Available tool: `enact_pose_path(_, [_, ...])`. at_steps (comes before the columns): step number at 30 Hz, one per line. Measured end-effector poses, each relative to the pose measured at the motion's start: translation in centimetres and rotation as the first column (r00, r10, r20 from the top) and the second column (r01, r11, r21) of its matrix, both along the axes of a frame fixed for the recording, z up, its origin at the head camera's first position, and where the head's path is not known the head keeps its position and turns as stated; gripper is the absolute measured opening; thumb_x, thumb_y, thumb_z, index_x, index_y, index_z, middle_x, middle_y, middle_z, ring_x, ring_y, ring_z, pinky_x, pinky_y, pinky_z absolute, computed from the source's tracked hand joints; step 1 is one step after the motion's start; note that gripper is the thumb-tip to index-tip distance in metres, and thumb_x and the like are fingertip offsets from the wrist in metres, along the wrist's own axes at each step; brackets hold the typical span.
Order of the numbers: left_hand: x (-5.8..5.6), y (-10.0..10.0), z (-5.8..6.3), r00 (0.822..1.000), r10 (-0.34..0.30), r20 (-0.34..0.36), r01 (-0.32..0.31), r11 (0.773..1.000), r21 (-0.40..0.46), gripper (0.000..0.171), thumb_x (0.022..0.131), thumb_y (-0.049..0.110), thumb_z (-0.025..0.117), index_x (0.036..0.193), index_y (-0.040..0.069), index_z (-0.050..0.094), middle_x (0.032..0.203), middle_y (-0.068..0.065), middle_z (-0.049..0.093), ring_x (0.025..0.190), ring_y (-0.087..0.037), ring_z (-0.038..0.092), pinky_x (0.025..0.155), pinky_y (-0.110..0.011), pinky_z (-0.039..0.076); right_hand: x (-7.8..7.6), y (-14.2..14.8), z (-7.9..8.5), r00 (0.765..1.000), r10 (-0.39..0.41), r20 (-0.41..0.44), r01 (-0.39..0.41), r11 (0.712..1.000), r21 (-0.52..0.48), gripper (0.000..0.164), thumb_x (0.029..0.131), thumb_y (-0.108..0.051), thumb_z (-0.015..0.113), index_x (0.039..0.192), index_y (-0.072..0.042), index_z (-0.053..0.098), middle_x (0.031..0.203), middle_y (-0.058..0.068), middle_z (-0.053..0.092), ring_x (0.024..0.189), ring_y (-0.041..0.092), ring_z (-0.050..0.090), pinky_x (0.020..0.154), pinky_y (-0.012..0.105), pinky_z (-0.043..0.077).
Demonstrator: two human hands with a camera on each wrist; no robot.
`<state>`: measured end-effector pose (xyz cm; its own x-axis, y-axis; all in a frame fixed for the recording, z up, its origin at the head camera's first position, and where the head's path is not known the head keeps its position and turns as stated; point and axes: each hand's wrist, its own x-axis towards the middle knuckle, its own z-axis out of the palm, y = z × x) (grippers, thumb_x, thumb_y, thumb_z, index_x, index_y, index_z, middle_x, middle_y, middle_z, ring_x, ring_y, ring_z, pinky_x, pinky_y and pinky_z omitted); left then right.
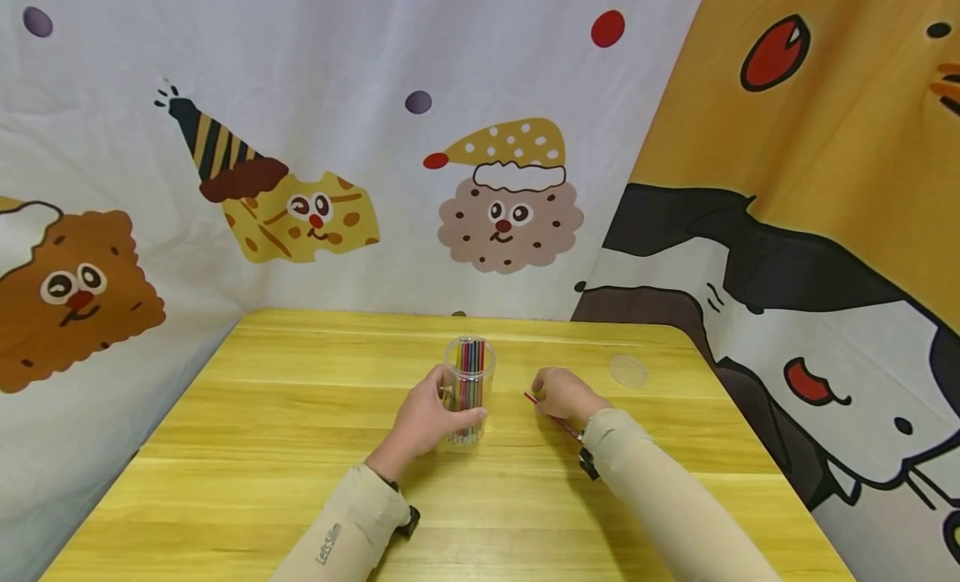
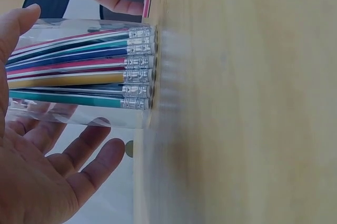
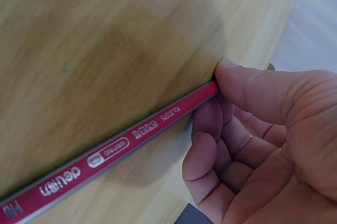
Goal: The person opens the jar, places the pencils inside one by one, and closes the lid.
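A clear plastic tub (image 1: 487,390) of pencils stands upright on the table. My left hand (image 1: 426,417) holds it from the left, thumb on the near side and fingers around the back. Inside, the pencils (image 2: 79,66) have red, blue, green and yellow barrels, and their silver ferrules and erasers rest at the tub's bottom. To the right, my right hand (image 1: 564,394) pinches one red pencil (image 3: 126,142) near its end, between thumb and fingers. White lettering runs along that pencil, which lies low over the table, pointing back toward the wrist.
A round clear lid (image 1: 628,371) lies flat on the wood-grain table (image 1: 300,482), right of the right hand. Behind the table hangs a cloth (image 1: 337,48) printed with cartoon figures, and it continues down the right side.
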<state>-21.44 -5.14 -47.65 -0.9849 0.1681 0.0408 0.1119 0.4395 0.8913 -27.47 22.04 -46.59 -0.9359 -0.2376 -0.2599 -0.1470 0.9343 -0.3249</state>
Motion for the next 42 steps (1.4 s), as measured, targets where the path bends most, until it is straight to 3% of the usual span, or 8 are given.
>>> enact_pose_path(16, [0.1, 0.0, -0.8, 1.0, -0.011, 0.013, 0.011, 1.0, -0.01, 0.062, 0.081, 0.048, 0.094, 0.122, 0.018, 0.057, 0.111, -0.004, 0.069, 0.094, -0.019, 0.065, 0.075, -0.036, 0.056, 1.0, 0.1, -0.1, 0.998, 0.064, 0.008, -0.064, 0.998, -0.014, 0.021, 0.098, -0.007, 0.073, 0.118, -0.007, 0.073, 0.106, 0.008, 0.075, 0.082, 0.019, 0.063, 0.076, 0.037, 0.055])
enact_pose_path(24, [-0.1, -0.1, -0.6, 1.0, -0.009, 0.001, 0.009, 1.0, 0.012, 0.061, 0.082, 0.048, 0.093, 0.121, 0.018, 0.057, 0.109, -0.004, 0.069, 0.093, -0.02, 0.064, 0.075, -0.036, 0.055, 1.4, -1.1, 8.0, 0.962, 0.119, -0.248, -0.186, 0.945, -0.27, 0.012, 0.107, -0.013, 0.064, 0.107, -0.008, 0.075, 0.088, 0.005, 0.071, 0.073, 0.013, 0.057, 0.067, 0.03, 0.05])
enact_pose_path(26, [-0.2, -0.1, -0.6, 1.0, -0.009, -0.002, 0.009, 1.0, 0.004, 0.061, 0.082, 0.049, 0.093, 0.12, 0.018, 0.057, 0.11, -0.004, 0.069, 0.094, -0.02, 0.064, 0.076, -0.036, 0.055, 1.7, -1.6, 10.0, 0.925, 0.033, -0.378, -0.19, 0.902, -0.387, 0.012, 0.108, -0.017, 0.066, 0.105, -0.01, 0.075, 0.088, 0.005, 0.071, 0.072, 0.012, 0.056, 0.066, 0.027, 0.05])
enact_pose_path(28, [-0.1, -0.2, -0.7, 1.0, -0.012, 0.001, 0.012, 1.0, -0.002, 0.061, 0.082, 0.049, 0.093, 0.119, 0.017, 0.057, 0.111, -0.005, 0.069, 0.095, -0.02, 0.064, 0.076, -0.037, 0.055, 2.1, -2.1, 11.4, 0.878, -0.118, -0.464, -0.194, 0.798, -0.57, 0.014, 0.107, -0.018, 0.068, 0.108, -0.007, 0.075, 0.093, 0.006, 0.076, 0.076, 0.011, 0.062, 0.07, 0.026, 0.056])
enact_pose_path(31, [-0.1, -0.1, -0.7, 1.0, -0.018, 0.001, 0.018, 1.0, -0.002, 0.062, 0.081, 0.05, 0.093, 0.119, 0.018, 0.056, 0.111, -0.005, 0.069, 0.095, -0.02, 0.064, 0.075, -0.036, 0.056, 3.0, -2.7, 12.9, 0.835, -0.304, -0.459, -0.247, 0.538, -0.806, 0.023, 0.106, -0.018, 0.07, 0.115, 0.003, 0.071, 0.095, 0.004, 0.077, 0.082, 0.012, 0.069, 0.074, 0.023, 0.061])
enact_pose_path(34, [-0.2, -0.1, -0.5, 1.0, -0.018, -0.004, 0.018, 1.0, 0.009, 0.061, 0.081, 0.048, 0.094, 0.119, 0.017, 0.057, 0.11, -0.005, 0.069, 0.093, -0.02, 0.065, 0.075, -0.036, 0.056, 3.9, -3.2, 13.9, 0.867, -0.35, -0.355, -0.258, 0.295, -0.92, 0.028, 0.105, -0.019, 0.07, 0.12, 0.004, 0.065, 0.1, 0.002, 0.078, 0.089, 0.012, 0.074, 0.078, 0.023, 0.063])
enact_pose_path(38, [-0.2, -0.1, -0.2, 1.0, -0.016, -0.007, 0.016, 1.0, 0.012, 0.06, 0.081, 0.047, 0.094, 0.118, 0.018, 0.057, 0.108, -0.004, 0.069, 0.092, -0.02, 0.064, 0.074, -0.036, 0.055, 4.3, -3.3, 14.1, 0.906, -0.32, -0.275, -0.209, 0.224, -0.952, 0.023, 0.105, -0.018, 0.071, 0.124, -0.007, 0.063, 0.103, -0.001, 0.079, 0.087, 0.01, 0.071, 0.079, 0.023, 0.062])
enact_pose_path(42, [-0.1, -0.2, -0.1, 1.0, -0.016, -0.005, 0.016, 1.0, 0.002, 0.059, 0.082, 0.046, 0.094, 0.118, 0.019, 0.057, 0.108, -0.004, 0.068, 0.092, -0.021, 0.062, 0.074, -0.036, 0.053, 4.0, -3.2, 13.5, 0.912, -0.321, -0.255, -0.165, 0.281, -0.945, 0.028, 0.105, -0.016, 0.07, 0.132, -0.012, 0.061, 0.102, -0.005, 0.08, 0.083, 0.01, 0.069, 0.078, 0.022, 0.061])
